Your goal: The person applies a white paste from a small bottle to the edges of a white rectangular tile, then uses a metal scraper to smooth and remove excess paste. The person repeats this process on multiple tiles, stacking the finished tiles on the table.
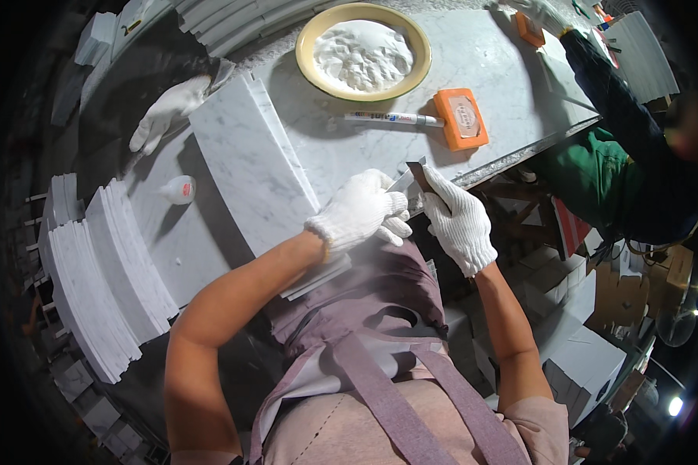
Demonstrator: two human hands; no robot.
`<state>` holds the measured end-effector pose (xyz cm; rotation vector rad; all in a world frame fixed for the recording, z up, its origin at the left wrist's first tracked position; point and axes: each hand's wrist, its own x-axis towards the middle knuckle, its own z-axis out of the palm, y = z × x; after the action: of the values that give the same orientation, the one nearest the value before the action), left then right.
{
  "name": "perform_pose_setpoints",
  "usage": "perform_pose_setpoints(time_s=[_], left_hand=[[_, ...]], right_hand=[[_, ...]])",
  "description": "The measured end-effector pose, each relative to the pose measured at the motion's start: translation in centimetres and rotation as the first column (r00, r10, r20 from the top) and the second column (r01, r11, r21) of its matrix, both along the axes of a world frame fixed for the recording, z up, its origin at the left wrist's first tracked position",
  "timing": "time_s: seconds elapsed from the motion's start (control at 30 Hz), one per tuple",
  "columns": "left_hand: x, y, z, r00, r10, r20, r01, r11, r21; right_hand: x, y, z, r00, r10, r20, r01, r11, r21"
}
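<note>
Both my hands wear white knit gloves and meet near the table's front edge. My left hand (364, 205) pinches a thin pale flat blade (401, 184). A dark flat scraper blade (420, 177) is gripped by my right hand (461, 221), thumb along its side. The two blades are close together at their upper ends; whether they touch I cannot tell. Left of my left hand lies a stack of grey-veined white marble slabs (248, 155). Beyond my hands are an orange box (463, 118), a white marker pen (392, 118) and a yellow-rimmed basin (306, 66) of white powder (362, 56).
A loose white glove (167, 112) and a small white bottle (180, 190) lie left of the slabs. More marble strips (105, 294) are stacked far left. At the right, a person's dark sleeve (613, 93) reaches over the table (512, 116); boxes (585, 364) stand below.
</note>
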<state>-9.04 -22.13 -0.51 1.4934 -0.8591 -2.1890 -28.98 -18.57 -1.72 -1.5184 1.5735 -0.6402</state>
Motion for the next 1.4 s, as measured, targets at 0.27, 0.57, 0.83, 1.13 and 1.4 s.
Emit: perform_pose_setpoints(time_s=[0.27, 0.57, 0.83, 1.13, 1.4], left_hand=[[-0.1, 1.7, 0.1, 0.703, -0.025, 0.711, 0.604, 0.549, -0.578], [-0.7, 2.1, -2.1, 0.4, 0.387, 0.831, 0.904, -0.017, -0.427], [-0.5, 2.2, -2.6, 0.433, 0.383, 0.816, 0.893, -0.058, -0.446], [-0.5, 2.7, -1.1, 0.334, 0.482, 0.81, 0.935, -0.064, -0.348], [0.8, 3.1, 0.8, 0.587, 0.491, 0.644, 0.735, 0.011, -0.678]], right_hand=[[-1.2, 0.4, 1.7, 0.88, -0.348, 0.323, 0.281, 0.93, 0.236], [-0.8, 2.7, 0.6, 0.998, -0.001, 0.059, -0.005, 0.995, 0.103], [0.2, 4.1, 0.3, 0.988, -0.051, 0.149, 0.054, 0.998, -0.017], [1.4, 5.4, 0.0, 0.939, -0.218, 0.265, 0.146, 0.952, 0.269], [0.4, 4.6, 2.0, 0.736, -0.47, 0.488, 0.377, 0.883, 0.281]])
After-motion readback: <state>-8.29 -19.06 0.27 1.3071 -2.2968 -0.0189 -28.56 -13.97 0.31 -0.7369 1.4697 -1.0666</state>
